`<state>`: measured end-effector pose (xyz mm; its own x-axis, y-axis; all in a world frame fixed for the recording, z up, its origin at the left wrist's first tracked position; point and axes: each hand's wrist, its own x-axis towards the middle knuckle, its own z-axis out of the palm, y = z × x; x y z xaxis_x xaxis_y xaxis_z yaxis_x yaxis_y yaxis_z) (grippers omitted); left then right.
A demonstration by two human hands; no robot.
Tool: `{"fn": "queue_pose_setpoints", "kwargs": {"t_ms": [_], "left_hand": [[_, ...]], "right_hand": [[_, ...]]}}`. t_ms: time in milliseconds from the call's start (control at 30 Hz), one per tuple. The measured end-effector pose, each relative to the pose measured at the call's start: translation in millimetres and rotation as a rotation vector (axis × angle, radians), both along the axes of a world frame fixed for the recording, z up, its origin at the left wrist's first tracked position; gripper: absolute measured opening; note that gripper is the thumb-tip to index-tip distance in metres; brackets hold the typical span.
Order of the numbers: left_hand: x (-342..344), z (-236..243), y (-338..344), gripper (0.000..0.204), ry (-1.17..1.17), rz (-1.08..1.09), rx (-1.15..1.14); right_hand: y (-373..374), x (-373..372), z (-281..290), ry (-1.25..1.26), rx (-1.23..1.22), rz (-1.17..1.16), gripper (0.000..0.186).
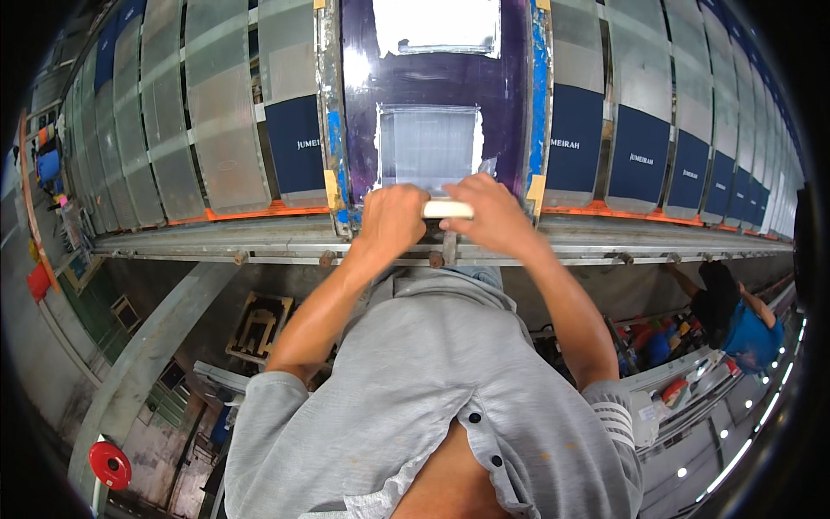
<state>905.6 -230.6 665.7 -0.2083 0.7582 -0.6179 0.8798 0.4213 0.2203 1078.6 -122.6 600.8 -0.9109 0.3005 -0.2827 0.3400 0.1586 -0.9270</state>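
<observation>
A screen-printing frame [536, 95] with blue and tan tape on its edges lies straight ahead of me, its mesh dark purple around a pale rectangular window [432, 143] edged in white ink. At its near end, my left hand [393, 218] is closed round the left part of a squeegee with a cream-coloured handle [449, 209]. On the right part of that handle my right hand [493, 212] has its fingers over the far side and its thumb on the near side. Both hands hide most of the squeegee, and its blade cannot be seen.
Long rows of pale translucent panels [220, 112] run left and right on the table, several with navy printed blocks [640, 156]. A metal rail [553, 251] crosses the near edge. Another person [743, 324] stands at the far right. A red reel [110, 464] hangs at lower left.
</observation>
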Motion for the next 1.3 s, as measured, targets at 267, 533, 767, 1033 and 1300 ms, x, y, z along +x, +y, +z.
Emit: {"fn": "queue_pose_setpoints", "kwargs": {"t_ms": [267, 533, 767, 1033, 1300], "left_hand": [[-64.7, -68.4, 93.0, 0.045, -0.251, 0.026, -0.697], [-89.3, -24.6, 127.2, 0.03, 0.124, -0.02, -0.105], [7.6, -25.9, -5.2, 0.032, 0.25, -0.044, 0.554], [19.8, -38.4, -30.4, 0.035, 0.151, 0.004, 0.584], [-44.3, -6.0, -47.5, 0.035, 0.179, -0.048, 0.441]], "right_hand": [[70.6, -8.3, -103.6, -0.379, 0.588, -0.704, 0.077], [80.2, -4.9, -108.0, -0.287, 0.588, -0.769, 0.053], [86.7, 3.6, -113.9, -0.187, 0.571, -0.822, 0.054], [94.2, 5.9, -129.0, -0.11, 0.641, -0.87, 0.055], [51.3, -53.6, -121.0, 0.02, 0.477, -0.958, 0.052]]}}
